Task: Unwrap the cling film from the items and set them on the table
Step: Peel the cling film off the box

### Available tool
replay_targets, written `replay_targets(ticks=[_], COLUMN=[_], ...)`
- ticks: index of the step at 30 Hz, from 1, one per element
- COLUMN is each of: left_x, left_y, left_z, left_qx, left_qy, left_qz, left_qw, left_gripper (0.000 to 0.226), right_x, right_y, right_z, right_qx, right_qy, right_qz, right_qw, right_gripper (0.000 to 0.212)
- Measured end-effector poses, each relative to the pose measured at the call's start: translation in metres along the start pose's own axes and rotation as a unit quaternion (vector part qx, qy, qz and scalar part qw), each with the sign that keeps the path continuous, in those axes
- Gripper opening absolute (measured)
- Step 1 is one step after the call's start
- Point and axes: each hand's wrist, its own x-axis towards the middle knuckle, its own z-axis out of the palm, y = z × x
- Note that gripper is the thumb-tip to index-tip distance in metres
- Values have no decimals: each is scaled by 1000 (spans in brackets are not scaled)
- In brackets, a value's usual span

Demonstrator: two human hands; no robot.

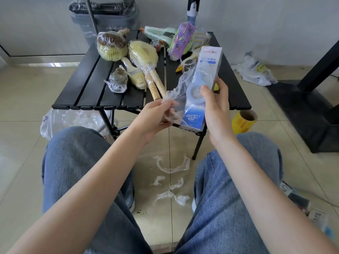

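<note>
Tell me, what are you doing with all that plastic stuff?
A seated person is peeling cling film off a blue and white package. The right hand holds the package; the left hand pulls the film away. Other wrapped things, like brushes, wait on the black table. Torn film scraps lie on the floor.

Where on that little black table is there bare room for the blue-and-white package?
The black slatted table is bare along its left slats, left of the wrapped round brush, and at its right edge, beside the blue-and-white package. The middle and far side are crowded with wrapped items.
</note>
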Motion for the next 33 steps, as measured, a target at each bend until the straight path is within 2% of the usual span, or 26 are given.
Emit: replay_targets(ticks=[4, 7, 10, 11, 13, 15, 18, 21, 24, 28, 33], left_x=[0, -3, -4, -6, -9, -9, -9, -12, -14, -16, -19], left_y=[3, 6, 8, 8, 9, 7, 9, 16, 20, 21, 21], left_z=[7, 8, 1, -1, -3, -5, -2, 4, 9, 9, 11], left_qx=[-167, -169, -63, -14, 66, 96, 49, -73, -108, -60, -8], left_qy=[-38, -73, -58, -46, -13, 39, 75, 37, 27, 60, 71], left_qz=[-89, -94, -59, -40, 12, 68, 129, 114, 104, 155, 195], left_qw=[981, 978, 995, 998, 998, 992, 988, 990, 988, 984, 978], left_gripper=[20, 22, 28, 32, 25, 37, 26, 18, 20, 27, 24], right_x=[2, 4, 6, 8, 7, 5, 2, -2, -3, 2, 1], right_y=[-1, -1, -7, -8, -9, -6, 0, 6, 7, 4, -2], right_z=[3, 6, 0, -4, -9, -12, -13, -11, -9, -8, -6], right_qx=[21, 44, 104, 124, 147, 165, 190, 214, 181, 38, -18], right_qy=[-10, 5, 27, 20, -14, -45, -51, -46, -66, -47, -74], right_qz=[-4, 15, 99, 126, 157, 178, 203, 210, 198, 164, 155], right_qw=[1000, 999, 989, 984, 977, 969, 959, 953, 961, 985, 985], right_gripper=[45, 33, 28, 29, 29, 35, 48, 43, 32, 25, 43])
